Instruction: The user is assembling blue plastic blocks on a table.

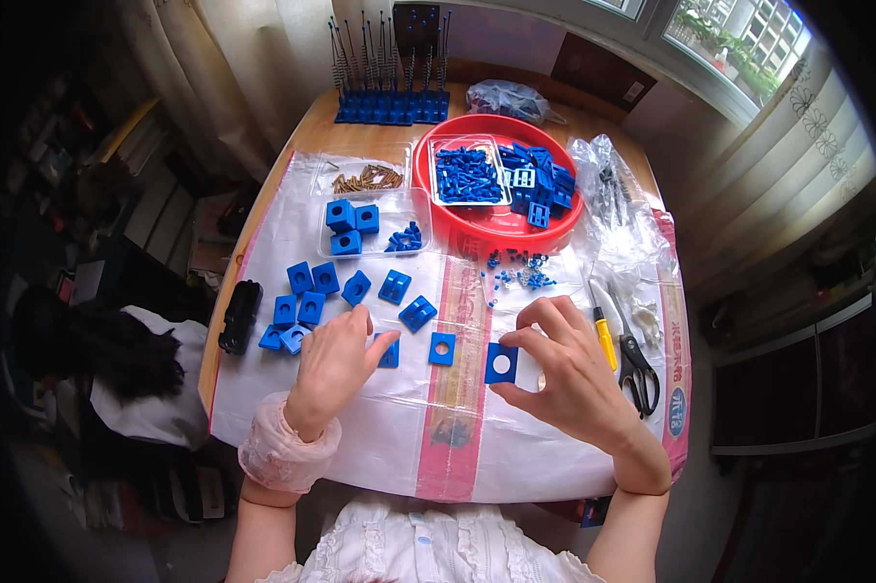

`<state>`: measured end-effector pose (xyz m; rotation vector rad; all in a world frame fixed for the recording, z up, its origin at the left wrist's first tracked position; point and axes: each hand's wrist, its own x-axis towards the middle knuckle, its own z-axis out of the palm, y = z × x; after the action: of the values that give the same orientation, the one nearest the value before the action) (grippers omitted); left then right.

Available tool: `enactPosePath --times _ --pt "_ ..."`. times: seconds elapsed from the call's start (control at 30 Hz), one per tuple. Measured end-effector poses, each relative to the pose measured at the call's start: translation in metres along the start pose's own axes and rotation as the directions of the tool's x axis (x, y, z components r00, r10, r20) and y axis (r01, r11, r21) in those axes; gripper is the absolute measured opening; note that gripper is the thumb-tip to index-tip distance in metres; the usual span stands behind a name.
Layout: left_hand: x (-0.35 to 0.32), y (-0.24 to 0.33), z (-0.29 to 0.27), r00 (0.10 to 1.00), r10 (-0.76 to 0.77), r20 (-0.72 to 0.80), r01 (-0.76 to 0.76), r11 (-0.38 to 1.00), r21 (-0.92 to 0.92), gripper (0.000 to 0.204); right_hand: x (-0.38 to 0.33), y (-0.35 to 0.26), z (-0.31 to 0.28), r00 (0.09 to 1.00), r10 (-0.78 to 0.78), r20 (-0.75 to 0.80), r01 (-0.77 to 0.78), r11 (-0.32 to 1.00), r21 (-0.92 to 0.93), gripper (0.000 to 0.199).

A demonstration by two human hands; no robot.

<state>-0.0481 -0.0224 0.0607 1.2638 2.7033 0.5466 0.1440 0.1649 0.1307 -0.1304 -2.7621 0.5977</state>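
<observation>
My right hand (574, 364) pinches a square blue plastic piece with a round hole (492, 354) by its right side, between thumb and fingers. On the left, my left hand (333, 369) is over the sheet with its thumb and index finger apart. Its thumb partly hides another blue piece (390, 358); whether it touches that piece I cannot tell. Between my hands lies a blue square with a round hole (442, 338). Beyond the left hand are two blue slotted pieces (395, 286) and a group of blue blocks with holes (310, 307).
A red basin (574, 222) holds blue parts and a clear tray. Near it are a plastic container (420, 206), brass-coloured pins (370, 178) and tiny parts (530, 274). Black scissors (640, 374) and a yellow-handled tool (606, 340) lie right; a black case (240, 317) lies left.
</observation>
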Motion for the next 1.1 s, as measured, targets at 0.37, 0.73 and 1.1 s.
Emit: enactPosePath --times 0.37,0.73,1.1 --pt "-0.002 -0.002 0.020 0.998 -0.004 0.056 -0.003 0.991 0.130 0.033 0.002 -0.001 0.007 1.000 -0.022 0.011 0.022 1.000 0.005 0.029" --pt "0.010 0.004 0.010 0.906 0.352 0.235 0.087 0.389 -0.917 0.030 0.004 -0.003 0.014 0.986 -0.085 -0.146 0.090 0.995 0.031 0.039" --pt "-0.006 0.029 0.053 0.678 0.550 0.488 0.704 -0.294 -0.647 0.039 0.004 -0.006 0.012 0.991 -0.119 -0.068 0.118 0.993 -0.014 0.043"
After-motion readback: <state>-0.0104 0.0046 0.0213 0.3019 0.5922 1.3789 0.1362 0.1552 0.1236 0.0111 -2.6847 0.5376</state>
